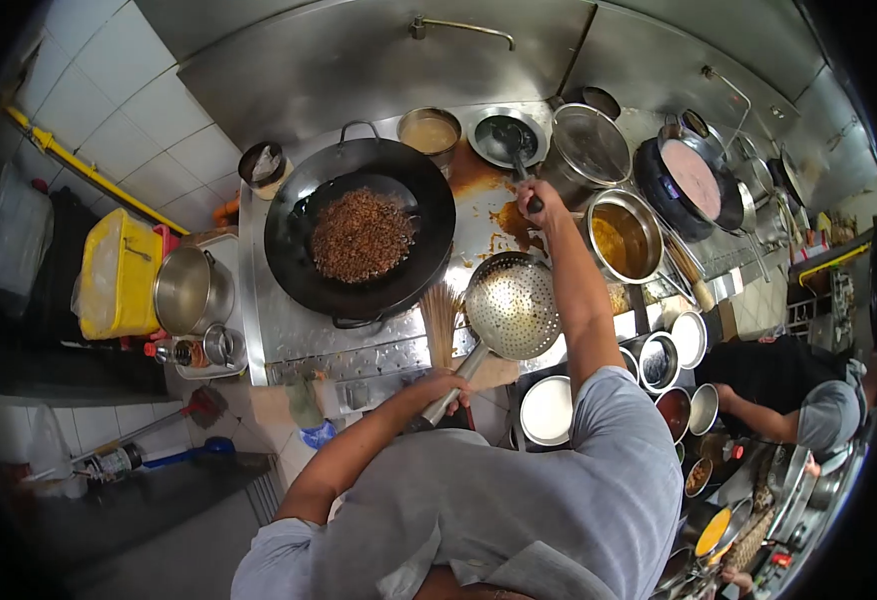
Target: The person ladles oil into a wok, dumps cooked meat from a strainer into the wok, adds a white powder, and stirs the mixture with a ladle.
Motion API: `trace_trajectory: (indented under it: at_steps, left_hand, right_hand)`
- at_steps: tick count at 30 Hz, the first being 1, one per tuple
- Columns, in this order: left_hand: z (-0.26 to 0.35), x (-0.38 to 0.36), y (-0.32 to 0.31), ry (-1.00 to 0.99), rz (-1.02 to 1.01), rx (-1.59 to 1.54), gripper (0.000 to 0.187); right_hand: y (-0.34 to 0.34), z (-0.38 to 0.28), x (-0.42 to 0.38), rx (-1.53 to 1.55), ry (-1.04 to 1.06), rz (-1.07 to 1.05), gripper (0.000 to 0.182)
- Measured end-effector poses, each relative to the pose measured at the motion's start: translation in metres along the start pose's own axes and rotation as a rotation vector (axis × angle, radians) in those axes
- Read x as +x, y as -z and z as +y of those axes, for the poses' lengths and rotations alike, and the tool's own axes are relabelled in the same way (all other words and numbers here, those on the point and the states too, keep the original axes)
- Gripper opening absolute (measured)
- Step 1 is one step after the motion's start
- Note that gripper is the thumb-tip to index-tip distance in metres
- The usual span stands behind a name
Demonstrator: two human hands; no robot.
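My left hand [443, 389] is closed around the handle of a large perforated strainer [513, 306], whose round bowl lies over the front of the steel stove top. My right hand [542, 202] reaches forward and grips a ladle [525, 165] by the end of its handle. The ladle's head is down in a metal bowl [484, 145] at the back, partly hidden in dark shadow. Just left of the strainer stands a bamboo wok brush [441, 318], close to my left hand. A big black wok [289, 235] holds brown, crumbly food [362, 236].
Behind the wok is a pot of cloudy liquid [429, 131]. A pot of brown liquid [624, 240] and a pan of pinkish liquid [690, 178] stand on the right. White containers [547, 410] sit near my right side. Another person's arm [761, 413] is at the far right.
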State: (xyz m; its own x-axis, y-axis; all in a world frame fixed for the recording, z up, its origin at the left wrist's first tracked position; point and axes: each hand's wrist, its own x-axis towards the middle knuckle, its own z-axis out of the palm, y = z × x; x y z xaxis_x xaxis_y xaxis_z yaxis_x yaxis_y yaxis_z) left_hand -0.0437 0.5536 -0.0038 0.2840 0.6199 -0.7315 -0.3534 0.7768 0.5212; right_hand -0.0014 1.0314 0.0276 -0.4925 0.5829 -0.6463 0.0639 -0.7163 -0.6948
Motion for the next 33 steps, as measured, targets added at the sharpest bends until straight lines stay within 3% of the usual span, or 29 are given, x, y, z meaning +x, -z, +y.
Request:
trace_trajectory:
  at_steps: [2,3,5,7,10,12,14,16,18,19,20,22,25,28,32,33]
  left_hand:
    - [-0.007,0.009,0.004,-0.020,-0.008,-0.049,0.027]
    - [-0.008,0.007,0.002,-0.016,-0.010,-0.052,0.027]
    - [0.003,0.003,-0.003,-0.007,0.021,-0.038,0.028]
    - [0.007,0.002,-0.004,0.003,0.011,-0.037,0.027]
    - [0.016,0.003,-0.006,0.011,-0.001,-0.013,0.026]
    - [0.019,0.004,-0.007,0.009,-0.010,0.010,0.025]
    - [0.020,0.009,-0.006,0.028,0.012,-0.024,0.024]
    - [0.017,0.016,-0.002,0.019,-0.023,-0.038,0.025]
    - [0.018,0.019,0.000,0.007,-0.052,-0.056,0.026]
    - [0.018,0.019,-0.001,0.004,-0.049,-0.065,0.025]
    - [0.019,0.019,-0.001,0.000,-0.045,-0.074,0.024]
    - [0.023,0.017,-0.002,0.003,-0.019,-0.086,0.023]
    - [0.022,0.022,0.002,0.004,0.007,-0.074,0.026]
    - [0.022,0.023,0.002,-0.035,0.011,-0.053,0.028]
    - [0.024,0.022,0.001,-0.070,0.025,-0.064,0.023]
    - [0.026,0.021,0.000,-0.075,0.032,-0.073,0.023]
  right_hand:
    - [0.013,0.007,0.004,0.834,-0.237,-0.411,0.024]
    - [0.017,0.014,0.000,0.836,-0.240,-0.407,0.024]
    - [0.025,0.032,-0.015,0.977,-0.169,-0.603,0.014]
    - [0.029,0.046,-0.037,1.052,-0.086,-0.750,0.025]
    - [0.036,0.039,-0.091,1.003,-0.083,-0.774,0.024]
    - [0.051,0.034,-0.113,0.965,-0.084,-0.752,0.024]
    - [0.059,0.024,-0.144,0.764,-0.081,-0.557,0.022]
    - [0.057,0.015,-0.175,0.680,-0.064,-0.499,0.016]
    - [0.044,0.000,-0.206,0.228,0.036,-0.301,0.013]
    - [0.048,0.000,-0.202,0.036,0.075,-0.225,0.022]
    - [0.044,-0.001,-0.200,0.034,0.075,-0.226,0.022]
    - [0.031,-0.003,-0.192,-0.434,0.236,-0.018,0.022]
    - [0.027,0.002,-0.130,-0.580,0.357,0.019,0.023]
    - [0.011,0.000,-0.065,-0.601,0.310,0.158,0.013]
    - [0.000,-0.012,-0.007,-0.502,0.185,0.082,0.005]
    - [0.008,-0.015,0.010,-0.045,0.010,-0.111,0.012]
